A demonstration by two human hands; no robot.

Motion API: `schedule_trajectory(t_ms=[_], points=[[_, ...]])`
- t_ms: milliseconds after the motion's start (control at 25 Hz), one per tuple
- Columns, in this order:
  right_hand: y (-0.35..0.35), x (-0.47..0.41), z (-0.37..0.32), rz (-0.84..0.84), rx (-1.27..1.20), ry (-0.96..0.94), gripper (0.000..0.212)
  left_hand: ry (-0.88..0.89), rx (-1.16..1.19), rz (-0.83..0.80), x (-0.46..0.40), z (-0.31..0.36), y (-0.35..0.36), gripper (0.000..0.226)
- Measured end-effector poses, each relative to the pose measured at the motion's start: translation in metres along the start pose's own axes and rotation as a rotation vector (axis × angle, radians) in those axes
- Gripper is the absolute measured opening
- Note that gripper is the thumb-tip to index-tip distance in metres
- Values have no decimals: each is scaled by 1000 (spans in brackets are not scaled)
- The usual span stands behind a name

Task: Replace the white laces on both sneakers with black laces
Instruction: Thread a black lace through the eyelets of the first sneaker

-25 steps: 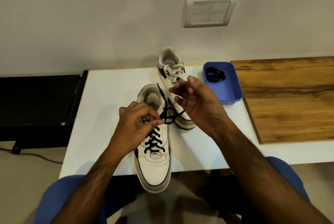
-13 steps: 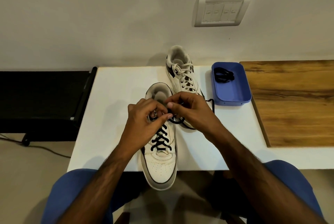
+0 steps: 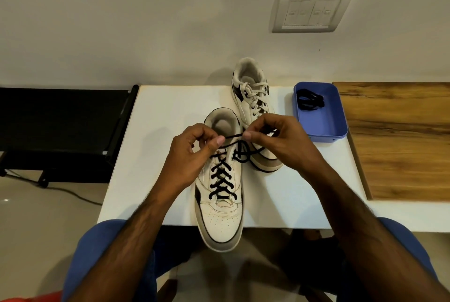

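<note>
The near white sneaker (image 3: pixel 220 214) lies on the white table (image 3: pixel 165 131), its toe over the front edge, threaded with a black lace (image 3: pixel 220 180). My left hand (image 3: pixel 192 155) pinches one end of that lace above the tongue. My right hand (image 3: pixel 275 141) pinches the other end, and the lace stretches taut between my thumbs. A loose loop of lace hangs beside the shoe's right side. The second sneaker (image 3: pixel 253 97) stands behind, still wearing white laces. A coiled black lace (image 3: pixel 310 102) lies in the blue tray (image 3: pixel 321 129).
A wooden board (image 3: pixel 399 141) lies on the table at the right, beside the tray. A black stand (image 3: pixel 60 126) sits left of the table with a cable on the floor. A switch plate is on the wall. My knees are under the table's front edge.
My hands, close together over the tongue half a second ago, have drawn apart sideways, pulling a length of black lace taut between them. The camera view has shifted slightly.
</note>
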State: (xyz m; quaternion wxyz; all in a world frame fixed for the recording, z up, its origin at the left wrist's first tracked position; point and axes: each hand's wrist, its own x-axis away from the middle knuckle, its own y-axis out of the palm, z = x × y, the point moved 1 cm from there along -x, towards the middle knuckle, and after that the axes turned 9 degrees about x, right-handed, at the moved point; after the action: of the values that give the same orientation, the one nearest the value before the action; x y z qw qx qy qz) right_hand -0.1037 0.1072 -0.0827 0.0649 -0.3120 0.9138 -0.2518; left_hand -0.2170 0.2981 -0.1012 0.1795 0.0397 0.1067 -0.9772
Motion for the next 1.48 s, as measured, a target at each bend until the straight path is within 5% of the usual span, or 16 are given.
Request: schedule_trajectory(t_ms=[80, 280, 360, 840, 1480], points=[[-3, 0, 2, 61, -144, 56, 23, -29, -11, -12, 0, 0, -1, 16], [8, 1, -13, 74, -978, 149, 20, -14, -59, -14, -1, -5, -4, 13], [12, -1, -17, 79, -1023, 131, 28, -42, -109, 42, -2, -8, -8, 12], [38, -6, -20, 5, 317, -83, 3, -280, -32, -41, -4, -17, -20, 12], [67, -13, -22, -27, 686, -297, 12, -276, 31, -85, -5, -27, -24, 12]])
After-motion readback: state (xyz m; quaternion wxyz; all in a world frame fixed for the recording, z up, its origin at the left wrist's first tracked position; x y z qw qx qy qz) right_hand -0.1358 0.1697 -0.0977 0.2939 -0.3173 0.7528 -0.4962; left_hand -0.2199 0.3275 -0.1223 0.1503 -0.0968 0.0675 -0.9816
